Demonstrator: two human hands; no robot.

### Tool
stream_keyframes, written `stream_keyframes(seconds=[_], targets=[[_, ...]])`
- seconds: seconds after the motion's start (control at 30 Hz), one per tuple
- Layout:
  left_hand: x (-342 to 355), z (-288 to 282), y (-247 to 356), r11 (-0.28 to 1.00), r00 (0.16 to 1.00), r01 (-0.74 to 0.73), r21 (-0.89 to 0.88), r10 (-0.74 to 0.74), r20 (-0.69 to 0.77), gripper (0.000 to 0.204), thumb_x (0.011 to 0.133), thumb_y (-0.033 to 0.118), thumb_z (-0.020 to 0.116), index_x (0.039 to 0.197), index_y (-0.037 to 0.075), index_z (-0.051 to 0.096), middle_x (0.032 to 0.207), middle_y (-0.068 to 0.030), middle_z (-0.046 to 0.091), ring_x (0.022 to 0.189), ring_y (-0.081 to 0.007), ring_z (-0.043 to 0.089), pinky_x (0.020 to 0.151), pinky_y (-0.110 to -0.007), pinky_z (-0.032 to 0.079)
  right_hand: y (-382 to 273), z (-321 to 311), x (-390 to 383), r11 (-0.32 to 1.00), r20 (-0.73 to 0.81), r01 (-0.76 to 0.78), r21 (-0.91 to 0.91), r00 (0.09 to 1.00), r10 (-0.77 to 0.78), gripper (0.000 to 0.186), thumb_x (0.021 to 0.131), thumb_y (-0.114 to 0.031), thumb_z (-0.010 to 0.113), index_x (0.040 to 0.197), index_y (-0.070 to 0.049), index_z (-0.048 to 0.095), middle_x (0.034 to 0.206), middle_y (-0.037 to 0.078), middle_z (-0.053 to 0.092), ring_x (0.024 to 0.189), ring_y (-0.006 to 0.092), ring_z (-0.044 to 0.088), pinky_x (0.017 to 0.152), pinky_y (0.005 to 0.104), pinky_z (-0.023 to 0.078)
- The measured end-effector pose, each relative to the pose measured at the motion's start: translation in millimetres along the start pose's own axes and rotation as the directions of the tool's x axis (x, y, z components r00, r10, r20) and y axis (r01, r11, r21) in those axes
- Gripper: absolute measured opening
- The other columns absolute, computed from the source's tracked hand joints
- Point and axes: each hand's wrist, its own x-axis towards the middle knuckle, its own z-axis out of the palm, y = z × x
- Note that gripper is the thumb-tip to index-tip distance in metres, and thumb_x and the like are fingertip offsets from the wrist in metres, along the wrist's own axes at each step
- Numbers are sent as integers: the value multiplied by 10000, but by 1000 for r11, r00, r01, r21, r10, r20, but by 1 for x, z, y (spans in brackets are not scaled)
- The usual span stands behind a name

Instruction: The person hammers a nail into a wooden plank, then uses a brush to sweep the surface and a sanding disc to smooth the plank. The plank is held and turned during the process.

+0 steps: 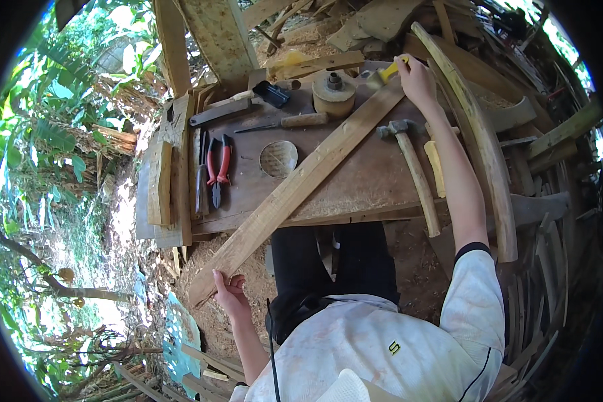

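The long plank (308, 177) lies slantwise over the table (355, 187), from the upper right of the frame to the lower left, where its end hangs free past the table's edge. The left hand (231, 295) is at this free end; its thumb rests on the plank and its other fingers are half bent, but I cannot tell if they close under the wood. The right hand (416, 80) is near the far end, in the upper right, with its fingers closed around a small yellow tool (383, 75), which is too blurred for me to name exactly. For good work, I think, the left hand should carry the overhanging end firmly, so that the plank does not tip or turn. The right fingers should guide the tool lightly, and the eyes should follow its head, not the hand. The round disc (278, 159) is just beside the plank's middle, and the hammer (410, 164) lies to the right of it; the plank could push either one if it swings, so small, slow corrections seem safest to me.
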Motion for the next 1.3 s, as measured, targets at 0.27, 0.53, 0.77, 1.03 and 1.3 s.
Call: stream_keyframes(seconds=[0.27,0.53,0.77,1.03,1.3], targets=[[-1,-4,1,999,1000,3,35,-4,12,309,1068,423,682,1090,115,695,991,-12,737,780,-213,735,744,-336,546,-22,21,5,978,-58,-45,-202,998,34,345,1090,-408,562,1110,-106,729,1021,162,780,1016,408,734,827,508,580],[3,3,0,999,999,13,34,-15,48,295,1074,426,671,1064,132,696,966,-13,749,774,-215,740,742,-333,549,-2,51,40,990,-128,-54,-131,991,37,398,1075,-440,577,1086,-85,758,994,217,766,952,450,734,786,531,571],[2,-2,1,999,1000,-12,34,11,26,303,1074,430,669,1068,129,695,950,-10,737,775,-219,740,749,-338,548,-8,62,43,974,-147,-143,-176,982,118,388,1070,-441,571,1084,-104,764,1035,208,775,1038,446,727,855,563,565],[-5,2,5,998,1000,-12,60,12,-4,314,1076,439,659,1069,126,689,962,-32,753,777,-226,740,751,-344,547,17,46,47,960,-254,-160,-229,962,100,361,1075,-436,571,1085,-115,733,1020,189,776,1019,428,738,834,549,568],[1,5,2,999,999,-21,45,20,34,341,1097,454,612,1111,119,678,986,-67,773,784,-229,744,755,-347,548,52,30,55,982,-94,-140,-130,987,128,375,1089,-425,548,1133,-105,737,1100,192,778,1043,429,736,875,549,573]])
